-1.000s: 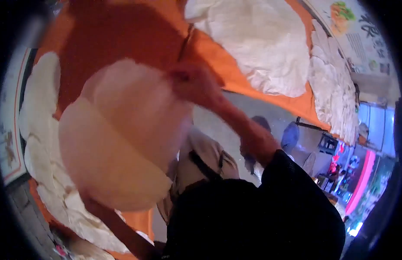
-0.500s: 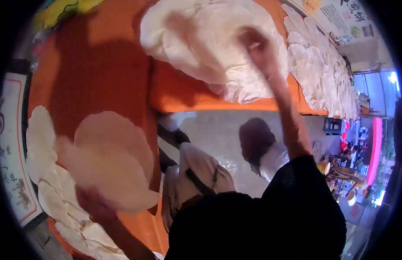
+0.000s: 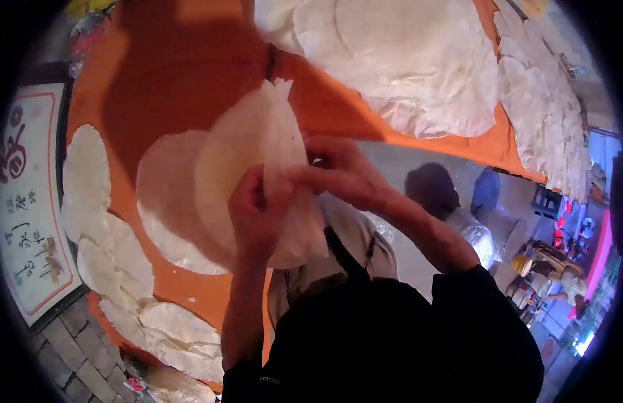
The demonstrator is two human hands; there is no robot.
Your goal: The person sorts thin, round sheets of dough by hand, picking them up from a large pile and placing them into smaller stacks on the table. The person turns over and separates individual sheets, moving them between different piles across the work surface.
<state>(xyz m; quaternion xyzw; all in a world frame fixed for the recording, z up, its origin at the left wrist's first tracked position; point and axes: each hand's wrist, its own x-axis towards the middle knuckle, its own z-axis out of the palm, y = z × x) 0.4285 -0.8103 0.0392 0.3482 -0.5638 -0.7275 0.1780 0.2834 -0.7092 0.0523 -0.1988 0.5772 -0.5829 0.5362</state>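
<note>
A thin, pale, round pancake (image 3: 234,141) hangs in front of me, lifted off the orange cloth, its right side gathered into a folded strip. My left hand (image 3: 254,208) grips its lower middle with bent fingers. My right hand (image 3: 342,171) pinches the folded edge just beside it, so the two hands nearly touch. Behind and left of the held sheet, another round pancake (image 3: 165,181) lies flat on the cloth. The fingertips are partly hidden by the sheet.
Orange cloth (image 3: 170,87) covers the tables. A wide pile of pancakes (image 3: 399,60) lies at the back, with overlapping ones (image 3: 536,101) to its right. More pancakes (image 3: 110,255) line the left edge beside a framed sign (image 3: 32,201). A person's dark-haired head (image 3: 431,188) shows beyond the right forearm.
My right hand has come from above the back pile to the held pancake. My left hand has moved right and up with it, and the sheet's right side is now folded.
</note>
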